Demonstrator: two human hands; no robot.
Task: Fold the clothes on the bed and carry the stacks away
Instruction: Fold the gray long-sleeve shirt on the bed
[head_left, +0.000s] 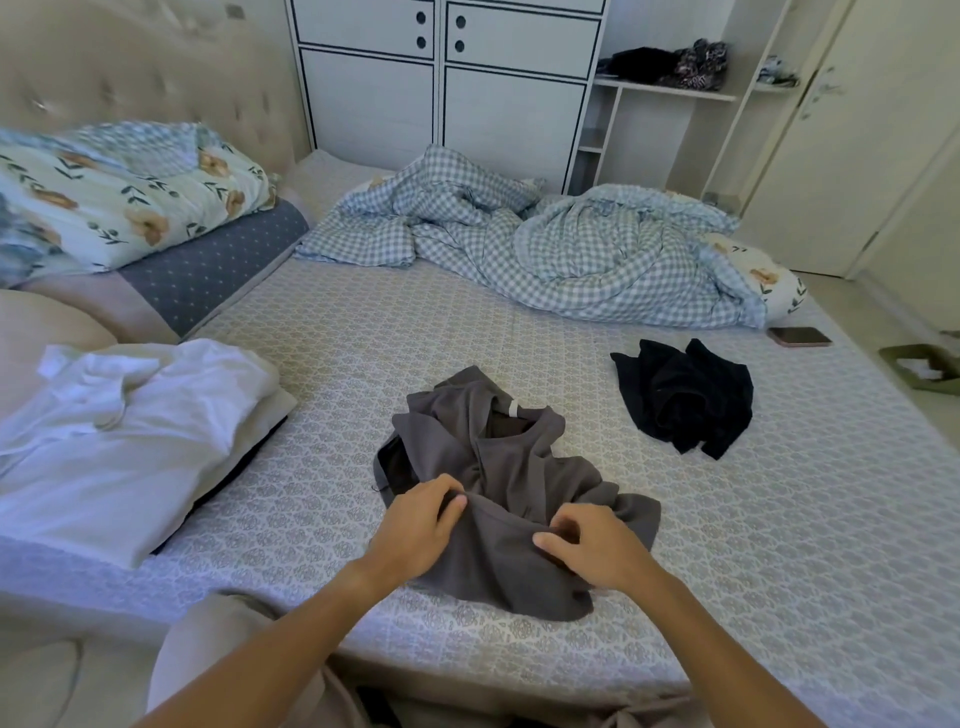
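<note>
Open shelf (670, 92) beyond bed's far edge: we see dark clothes (670, 65) piled on it. Grey garment (498, 467) crumpled near bed (779, 519) near edge. Left hand (415, 525) and right hand (592, 551): fingers curled, pinching its fabric. Black garment (685, 395) toward right edge; white folded stack (130, 441) at left edge.

Both hands' fingers (454, 501) pinching crumpled grey garment (498, 467) on bed (779, 519), black garment (685, 395) nearby

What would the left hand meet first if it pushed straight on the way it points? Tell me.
The left hand points up-right across the grey garment it pinches, so it would first meet that garment's bunched folds; depth is uncertain.
</note>
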